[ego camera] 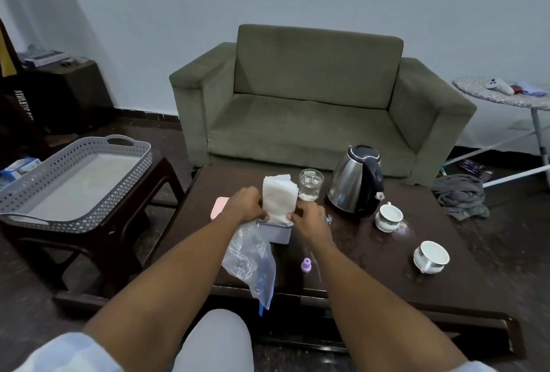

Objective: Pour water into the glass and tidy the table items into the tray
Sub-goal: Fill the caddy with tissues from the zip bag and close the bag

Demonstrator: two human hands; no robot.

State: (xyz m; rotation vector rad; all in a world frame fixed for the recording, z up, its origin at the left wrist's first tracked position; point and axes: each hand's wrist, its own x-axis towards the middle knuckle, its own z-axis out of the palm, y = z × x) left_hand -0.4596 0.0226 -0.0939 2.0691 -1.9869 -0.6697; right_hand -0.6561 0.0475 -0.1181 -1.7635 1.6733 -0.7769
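The grey perforated plastic tray [74, 181] waits empty on a dark side stool [154, 181], left of the table, ready for items. The left hand [245, 203] and right hand [308, 218] pinch the white folded tissue stack [279, 196] from either side, fingers curled against it, apparently seating it in the small grey holder [279, 233]. Just beyond, the clear drinking glass [311, 184] already holds water, beside the steel electric kettle [355, 182].

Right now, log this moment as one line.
hands: left, right on tissues in box | glass: water | tray: empty
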